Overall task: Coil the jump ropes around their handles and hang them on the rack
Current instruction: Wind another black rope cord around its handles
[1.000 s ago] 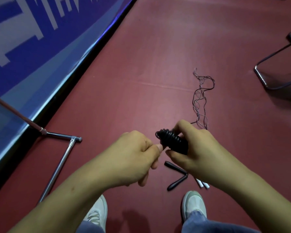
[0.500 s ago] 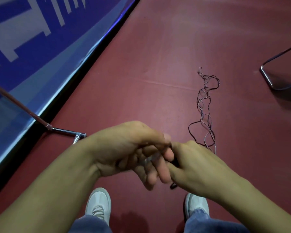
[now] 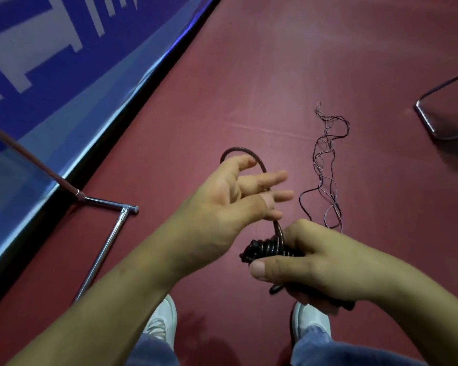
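Observation:
A black jump rope (image 3: pixel 269 250) is wound in tight coils round its handles, and my right hand (image 3: pixel 317 262) grips that bundle low in the view. From the coil a free loop of rope (image 3: pixel 245 151) rises and arcs over my left hand (image 3: pixel 230 199). My left hand is above and left of the bundle, its back toward me. The thumb and forefinger pinch the rope just above the coil, while the other fingers are spread. The rack (image 3: pixel 105 249) shows only as a chrome base bar and a slanted pole at the left.
A second thin jump rope (image 3: pixel 325 165) lies tangled on the dark red floor, to the right beyond my hands. A chair's metal leg (image 3: pixel 434 128) is at the right edge. A blue banner wall (image 3: pixel 50 75) runs along the left. My white shoes (image 3: pixel 160 323) are below.
My hands were pressed together half a second ago. Now the left hand has lifted up and away, drawing out a loop of rope, and the right hand has dropped lower with the coil.

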`<action>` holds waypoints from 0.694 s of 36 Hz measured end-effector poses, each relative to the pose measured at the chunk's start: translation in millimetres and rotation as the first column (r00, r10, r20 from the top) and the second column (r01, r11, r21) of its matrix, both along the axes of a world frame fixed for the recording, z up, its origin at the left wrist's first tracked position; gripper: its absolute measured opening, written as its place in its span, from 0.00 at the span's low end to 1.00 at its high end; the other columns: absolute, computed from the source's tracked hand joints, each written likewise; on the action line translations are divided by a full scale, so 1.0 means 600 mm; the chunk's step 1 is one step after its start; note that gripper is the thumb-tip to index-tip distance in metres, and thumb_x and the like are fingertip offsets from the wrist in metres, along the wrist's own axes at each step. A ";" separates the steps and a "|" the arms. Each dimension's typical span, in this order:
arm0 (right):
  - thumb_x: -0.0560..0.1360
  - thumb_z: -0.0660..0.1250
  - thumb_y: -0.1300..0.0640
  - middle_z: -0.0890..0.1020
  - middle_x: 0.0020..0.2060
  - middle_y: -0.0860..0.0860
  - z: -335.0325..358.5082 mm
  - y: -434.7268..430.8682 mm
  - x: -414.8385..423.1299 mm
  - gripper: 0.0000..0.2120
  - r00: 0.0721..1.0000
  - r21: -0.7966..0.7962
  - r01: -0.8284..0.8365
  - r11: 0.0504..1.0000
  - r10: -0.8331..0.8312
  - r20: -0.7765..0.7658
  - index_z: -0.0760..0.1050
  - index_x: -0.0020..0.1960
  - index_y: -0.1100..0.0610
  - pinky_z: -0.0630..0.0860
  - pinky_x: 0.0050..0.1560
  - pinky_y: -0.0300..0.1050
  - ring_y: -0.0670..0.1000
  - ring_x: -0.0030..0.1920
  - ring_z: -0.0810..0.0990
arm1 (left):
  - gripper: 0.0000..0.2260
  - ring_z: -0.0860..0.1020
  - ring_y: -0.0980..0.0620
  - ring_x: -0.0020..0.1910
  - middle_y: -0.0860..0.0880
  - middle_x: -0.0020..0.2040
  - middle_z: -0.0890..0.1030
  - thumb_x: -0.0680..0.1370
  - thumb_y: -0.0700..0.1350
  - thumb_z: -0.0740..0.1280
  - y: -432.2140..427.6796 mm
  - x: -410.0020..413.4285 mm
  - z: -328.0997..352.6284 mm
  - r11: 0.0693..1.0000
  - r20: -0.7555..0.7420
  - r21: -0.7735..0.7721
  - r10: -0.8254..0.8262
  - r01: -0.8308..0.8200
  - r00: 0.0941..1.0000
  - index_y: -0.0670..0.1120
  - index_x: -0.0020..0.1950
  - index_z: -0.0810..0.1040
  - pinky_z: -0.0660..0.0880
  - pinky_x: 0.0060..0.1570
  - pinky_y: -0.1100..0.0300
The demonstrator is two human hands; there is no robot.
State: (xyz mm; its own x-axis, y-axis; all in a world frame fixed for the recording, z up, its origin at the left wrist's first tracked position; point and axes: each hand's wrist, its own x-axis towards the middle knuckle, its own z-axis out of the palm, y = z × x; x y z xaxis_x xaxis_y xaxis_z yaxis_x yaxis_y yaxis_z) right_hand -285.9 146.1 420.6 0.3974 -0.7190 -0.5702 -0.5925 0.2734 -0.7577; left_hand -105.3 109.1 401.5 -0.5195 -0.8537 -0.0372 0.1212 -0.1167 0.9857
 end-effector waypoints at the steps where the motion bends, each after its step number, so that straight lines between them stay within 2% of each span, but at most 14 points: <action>1: 0.75 0.74 0.42 0.77 0.25 0.57 0.000 0.000 -0.002 0.22 0.999 0.023 -0.009 1.000 0.008 0.037 0.76 0.33 0.59 0.69 0.27 0.48 0.55 0.24 0.73 | 0.24 0.80 0.52 0.64 0.46 0.70 0.77 0.78 0.41 0.63 0.000 -0.001 -0.001 0.999 0.060 -0.034 0.002 0.000 0.998 0.41 0.73 0.63 0.79 0.55 0.59; 3: 0.73 0.73 0.41 0.77 0.26 0.59 -0.001 -0.001 -0.004 0.25 0.995 0.056 -0.031 0.998 0.026 0.094 0.76 0.37 0.64 0.69 0.27 0.49 0.56 0.24 0.72 | 0.11 0.77 0.63 0.64 0.53 0.70 0.77 0.82 0.44 0.62 0.002 -0.002 0.005 0.993 0.216 -0.114 -0.011 0.037 0.976 0.44 0.64 0.67 0.76 0.57 0.66; 5: 0.72 0.73 0.41 0.76 0.26 0.60 -0.003 -0.003 -0.008 0.25 0.989 0.071 -0.039 0.997 0.028 0.147 0.77 0.37 0.64 0.69 0.27 0.46 0.55 0.23 0.72 | 0.13 0.72 0.77 0.61 0.70 0.60 0.78 0.84 0.52 0.58 0.004 0.001 0.012 0.974 0.391 -0.186 -0.043 0.125 0.919 0.45 0.63 0.68 0.69 0.60 0.74; 6: 0.73 0.72 0.41 0.76 0.26 0.60 -0.002 -0.004 -0.010 0.23 0.983 0.072 -0.042 0.997 0.028 0.180 0.77 0.35 0.61 0.68 0.27 0.45 0.54 0.23 0.72 | 0.19 0.70 0.78 0.61 0.75 0.55 0.78 0.84 0.58 0.56 0.005 0.003 0.014 0.954 0.467 -0.248 -0.035 0.169 0.884 0.45 0.66 0.69 0.66 0.64 0.73; 8: 0.73 0.71 0.42 0.75 0.25 0.61 0.001 -0.004 -0.016 0.21 0.970 0.074 -0.053 0.996 0.034 0.242 0.77 0.33 0.57 0.68 0.27 0.45 0.54 0.22 0.71 | 0.25 0.75 0.68 0.63 0.68 0.54 0.82 0.80 0.66 0.53 0.005 0.005 0.007 0.923 0.537 -0.320 -0.011 0.215 0.844 0.48 0.65 0.70 0.67 0.69 0.57; 10: 0.73 0.71 0.42 0.75 0.25 0.60 0.005 -0.003 -0.019 0.21 0.959 0.095 -0.073 0.993 0.043 0.282 0.77 0.34 0.60 0.67 0.26 0.44 0.53 0.21 0.71 | 0.26 0.80 0.50 0.55 0.49 0.51 0.84 0.77 0.67 0.55 0.004 0.007 0.004 0.932 0.506 -0.324 0.024 0.164 0.862 0.46 0.57 0.73 0.72 0.61 0.48; 12: 0.73 0.71 0.42 0.76 0.24 0.59 0.008 -0.002 -0.020 0.22 0.949 0.108 -0.092 0.990 0.055 0.309 0.77 0.37 0.62 0.67 0.25 0.45 0.53 0.21 0.71 | 0.19 0.80 0.42 0.47 0.40 0.46 0.81 0.75 0.64 0.59 0.002 0.006 0.003 0.949 0.441 -0.285 0.004 0.136 0.898 0.52 0.57 0.72 0.73 0.52 0.46; 13: 0.73 0.71 0.42 0.75 0.24 0.59 0.008 -0.002 -0.020 0.21 0.947 0.105 -0.095 0.990 0.057 0.316 0.77 0.38 0.62 0.67 0.25 0.46 0.53 0.22 0.71 | 0.18 0.79 0.41 0.43 0.41 0.42 0.80 0.75 0.61 0.62 0.001 0.005 0.003 0.954 0.429 -0.262 -0.018 0.144 0.903 0.52 0.60 0.72 0.74 0.47 0.45; 15: 0.72 0.72 0.43 0.75 0.24 0.59 0.007 -0.002 -0.019 0.19 0.945 0.090 -0.085 0.992 0.051 0.322 0.78 0.37 0.59 0.67 0.26 0.50 0.54 0.22 0.71 | 0.23 0.76 0.51 0.35 0.50 0.36 0.79 0.74 0.58 0.64 -0.002 0.004 -0.001 0.963 0.412 -0.226 -0.042 0.146 0.910 0.48 0.65 0.70 0.72 0.42 0.49; 16: 0.73 0.72 0.44 0.75 0.24 0.58 0.007 -0.002 -0.019 0.18 0.943 0.082 -0.077 0.994 0.046 0.328 0.78 0.36 0.58 0.67 0.26 0.50 0.54 0.22 0.71 | 0.26 0.78 0.53 0.37 0.53 0.36 0.81 0.73 0.57 0.66 -0.004 0.004 -0.003 0.972 0.399 -0.198 -0.041 0.130 0.916 0.47 0.67 0.68 0.73 0.45 0.49; 18: 0.75 0.72 0.47 0.76 0.23 0.56 0.008 0.000 -0.021 0.16 0.937 0.072 -0.066 0.995 0.037 0.347 0.78 0.33 0.55 0.68 0.26 0.47 0.53 0.22 0.71 | 0.27 0.83 0.49 0.45 0.50 0.42 0.86 0.72 0.57 0.67 -0.009 0.002 -0.007 0.988 0.336 -0.131 -0.035 0.083 0.941 0.47 0.66 0.66 0.75 0.57 0.45; 20: 0.75 0.71 0.47 0.76 0.22 0.54 0.009 0.001 -0.023 0.16 0.925 0.071 -0.064 0.995 0.032 0.378 0.78 0.31 0.52 0.68 0.26 0.47 0.52 0.22 0.71 | 0.23 0.84 0.48 0.51 0.46 0.46 0.87 0.75 0.53 0.69 -0.011 0.003 -0.006 0.996 0.252 -0.084 -0.004 0.026 0.968 0.43 0.63 0.65 0.74 0.61 0.54; 22: 0.75 0.71 0.47 0.75 0.22 0.55 0.010 0.001 -0.025 0.16 0.911 0.075 -0.064 0.995 0.028 0.411 0.77 0.31 0.52 0.67 0.26 0.50 0.52 0.22 0.72 | 0.16 0.85 0.54 0.48 0.46 0.45 0.88 0.82 0.45 0.67 -0.010 0.001 -0.005 0.999 0.196 -0.041 0.020 -0.012 0.980 0.39 0.59 0.63 0.72 0.50 0.67; 25: 0.75 0.70 0.47 0.75 0.21 0.55 0.009 0.000 -0.026 0.17 0.900 0.070 -0.065 0.995 0.028 0.435 0.78 0.30 0.51 0.67 0.26 0.49 0.52 0.21 0.71 | 0.13 0.84 0.56 0.46 0.44 0.46 0.87 0.83 0.42 0.65 -0.003 -0.008 -0.006 1.000 0.148 -0.001 -0.004 0.004 0.989 0.43 0.55 0.60 0.71 0.45 0.70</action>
State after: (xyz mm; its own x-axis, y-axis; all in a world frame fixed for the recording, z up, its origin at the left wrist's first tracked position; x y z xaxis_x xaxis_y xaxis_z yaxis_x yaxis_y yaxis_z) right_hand -301.5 146.3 425.8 0.6503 -0.6520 -0.3898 -0.2250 0.3249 -0.9186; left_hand -110.1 107.5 397.8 -0.5119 -0.8516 -0.1130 -0.0270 -0.1156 0.9929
